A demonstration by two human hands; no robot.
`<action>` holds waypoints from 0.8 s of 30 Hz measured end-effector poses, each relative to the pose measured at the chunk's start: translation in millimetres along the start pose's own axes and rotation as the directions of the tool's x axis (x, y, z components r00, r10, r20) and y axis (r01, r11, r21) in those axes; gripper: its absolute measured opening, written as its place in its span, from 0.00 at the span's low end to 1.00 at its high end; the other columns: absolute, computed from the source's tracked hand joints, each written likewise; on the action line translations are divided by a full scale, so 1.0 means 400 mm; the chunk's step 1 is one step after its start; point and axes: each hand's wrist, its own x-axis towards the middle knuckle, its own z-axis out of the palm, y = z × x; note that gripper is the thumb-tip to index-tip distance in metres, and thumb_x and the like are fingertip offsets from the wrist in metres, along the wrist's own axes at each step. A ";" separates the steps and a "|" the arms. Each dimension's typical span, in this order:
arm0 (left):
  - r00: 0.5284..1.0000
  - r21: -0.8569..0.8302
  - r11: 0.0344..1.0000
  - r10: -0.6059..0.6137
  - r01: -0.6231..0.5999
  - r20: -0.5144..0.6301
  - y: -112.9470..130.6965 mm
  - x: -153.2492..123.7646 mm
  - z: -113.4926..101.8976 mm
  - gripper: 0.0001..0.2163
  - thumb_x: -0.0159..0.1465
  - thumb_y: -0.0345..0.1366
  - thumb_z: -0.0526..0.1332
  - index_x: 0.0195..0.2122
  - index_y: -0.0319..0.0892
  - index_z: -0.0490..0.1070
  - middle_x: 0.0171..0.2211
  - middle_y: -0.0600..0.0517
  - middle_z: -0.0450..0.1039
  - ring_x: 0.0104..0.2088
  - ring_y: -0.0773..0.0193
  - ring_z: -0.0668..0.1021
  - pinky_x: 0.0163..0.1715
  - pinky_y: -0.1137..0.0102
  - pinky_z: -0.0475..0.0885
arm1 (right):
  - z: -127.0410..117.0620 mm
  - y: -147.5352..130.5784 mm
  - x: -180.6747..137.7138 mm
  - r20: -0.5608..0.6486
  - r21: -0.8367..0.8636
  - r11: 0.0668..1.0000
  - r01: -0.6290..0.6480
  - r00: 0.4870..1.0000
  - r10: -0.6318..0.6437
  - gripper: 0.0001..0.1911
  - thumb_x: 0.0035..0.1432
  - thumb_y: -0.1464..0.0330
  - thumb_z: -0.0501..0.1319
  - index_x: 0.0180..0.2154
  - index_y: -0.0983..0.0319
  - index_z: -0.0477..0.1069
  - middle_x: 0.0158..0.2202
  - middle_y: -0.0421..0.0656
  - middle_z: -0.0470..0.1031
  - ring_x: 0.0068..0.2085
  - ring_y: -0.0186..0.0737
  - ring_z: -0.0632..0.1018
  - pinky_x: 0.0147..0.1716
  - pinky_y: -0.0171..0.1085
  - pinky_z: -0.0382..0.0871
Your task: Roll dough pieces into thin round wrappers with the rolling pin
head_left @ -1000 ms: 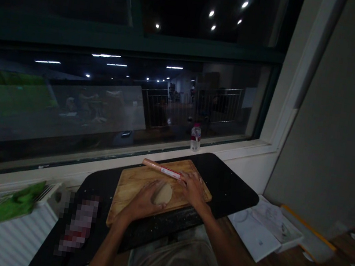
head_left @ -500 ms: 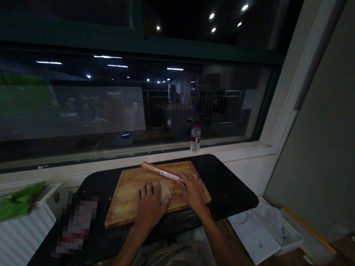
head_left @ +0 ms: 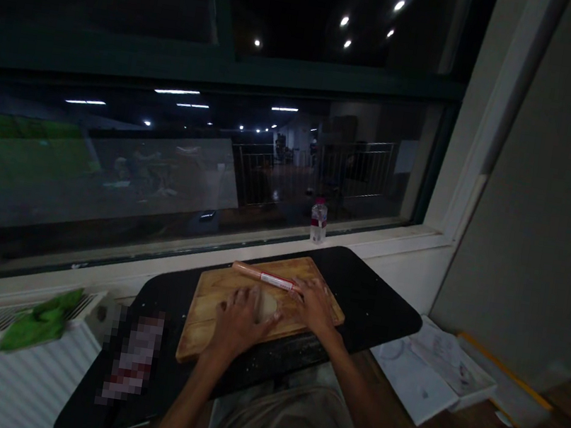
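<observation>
A pale, flattened piece of dough (head_left: 266, 307) lies on the wooden cutting board (head_left: 203, 316). My left hand (head_left: 240, 323) grips the dough at its left and lower edge, with the thumb along the near side and the fingers bent at the left. Across the far part of the board lies a slim wooden rolling pin (head_left: 265, 277) with a red and white label. Its right end runs under the fingers of my right hand (head_left: 317, 306), which closes over it from above. How far the pin reaches beneath that hand is hidden.
The board rests on a black table (head_left: 373, 306) with small pale crumbs. A blurred-out packet (head_left: 135, 356) lies at left. On the sill stands a water bottle (head_left: 318, 222). A green cloth (head_left: 41, 320) drapes over the radiator (head_left: 8, 380). An open white box (head_left: 433, 372) sits at right.
My left hand has curled more closely round the dough, its fingers drawn in from a flatter spread. My right hand stays at the pin's end. The whole view has shifted slightly.
</observation>
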 end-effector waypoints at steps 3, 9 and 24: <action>0.994 0.080 0.992 -0.099 0.101 -0.035 0.065 -0.003 0.012 0.40 0.71 0.66 0.53 0.74 0.41 0.63 0.69 0.30 0.69 0.67 0.32 0.71 0.61 0.37 0.68 | -0.007 -0.005 -0.001 0.014 -0.008 1.000 0.000 1.000 0.000 0.23 0.76 0.64 0.60 0.68 0.56 0.73 0.63 0.49 0.79 0.64 0.53 0.73 0.66 0.50 0.62; 1.000 0.112 0.994 -0.013 0.012 0.005 0.061 0.021 0.000 0.28 0.74 0.56 0.57 0.62 0.39 0.75 0.58 0.32 0.77 0.60 0.35 0.77 0.58 0.45 0.70 | -0.007 -0.006 -0.002 0.003 -0.016 1.000 -0.003 1.000 0.003 0.22 0.75 0.64 0.59 0.67 0.54 0.74 0.61 0.49 0.80 0.63 0.54 0.74 0.64 0.50 0.64; 0.996 0.082 0.995 -0.058 0.052 0.069 0.015 -0.019 -0.028 0.38 0.70 0.65 0.56 0.69 0.41 0.69 0.67 0.32 0.71 0.66 0.31 0.71 0.61 0.37 0.68 | -0.004 -0.003 -0.004 -0.007 -0.004 1.000 0.012 1.000 -0.012 0.22 0.75 0.65 0.60 0.66 0.56 0.75 0.62 0.50 0.80 0.64 0.53 0.73 0.65 0.52 0.62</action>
